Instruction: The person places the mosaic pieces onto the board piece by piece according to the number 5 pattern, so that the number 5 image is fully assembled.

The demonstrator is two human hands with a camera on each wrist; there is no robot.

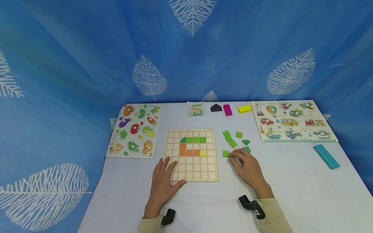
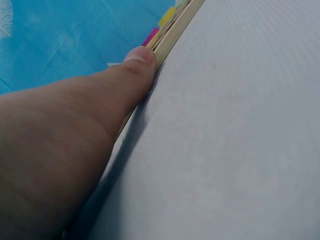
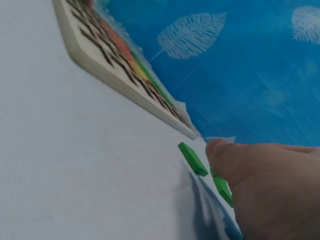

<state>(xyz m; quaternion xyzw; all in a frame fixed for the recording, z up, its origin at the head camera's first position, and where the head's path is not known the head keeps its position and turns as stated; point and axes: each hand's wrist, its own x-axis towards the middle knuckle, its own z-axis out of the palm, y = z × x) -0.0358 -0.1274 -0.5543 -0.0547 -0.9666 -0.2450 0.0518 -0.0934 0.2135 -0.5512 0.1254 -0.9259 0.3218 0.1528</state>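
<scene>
The left hand (image 1: 163,181) lies flat with fingers spread on the grid board (image 1: 190,155) to keep it still, while the right hand (image 1: 247,168) pinches a green tile (image 1: 226,153) at the board's 3 o'clock.

Your right hand (image 1: 247,168) has bare table (image 1: 291,181) from three to six o'clock; green tiles (image 1: 233,139) crowd twelve, grid board (image 1: 190,155) blocks nine.

Blue curtain (image 1: 87,64) with white leaf pattern, pale wooden grid board (image 1: 191,155) with green, orange, yellow tiles, loose green tiles (image 1: 233,142), teal block (image 1: 326,156) at right.
</scene>
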